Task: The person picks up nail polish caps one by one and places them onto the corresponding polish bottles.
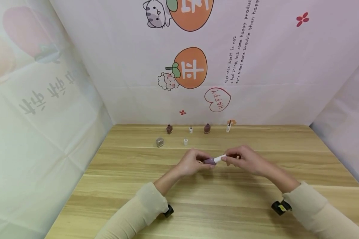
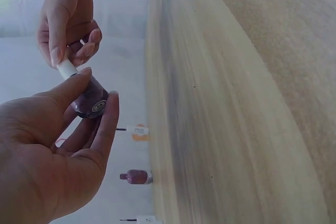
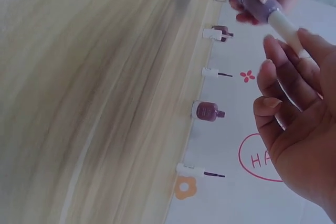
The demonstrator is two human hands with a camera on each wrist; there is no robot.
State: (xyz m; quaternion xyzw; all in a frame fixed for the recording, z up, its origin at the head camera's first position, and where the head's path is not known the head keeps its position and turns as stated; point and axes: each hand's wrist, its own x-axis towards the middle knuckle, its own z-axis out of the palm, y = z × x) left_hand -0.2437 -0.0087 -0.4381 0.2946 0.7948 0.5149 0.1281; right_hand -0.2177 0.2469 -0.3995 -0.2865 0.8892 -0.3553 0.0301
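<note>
A purple nail polish bottle with a white cap is held above the table between both hands. My left hand grips the glass body between thumb and fingers. The thumb and fingers of my right hand pinch the white cap at its far end. Cap and bottle meet in line, tilted; whether the cap is screwed tight I cannot tell.
Toward the back of the wooden table stand a brown-red bottle, a mauve bottle and a clear glittery bottle, all uncapped. White caps stand brush-up among them, one at the right. A printed cloth hangs behind.
</note>
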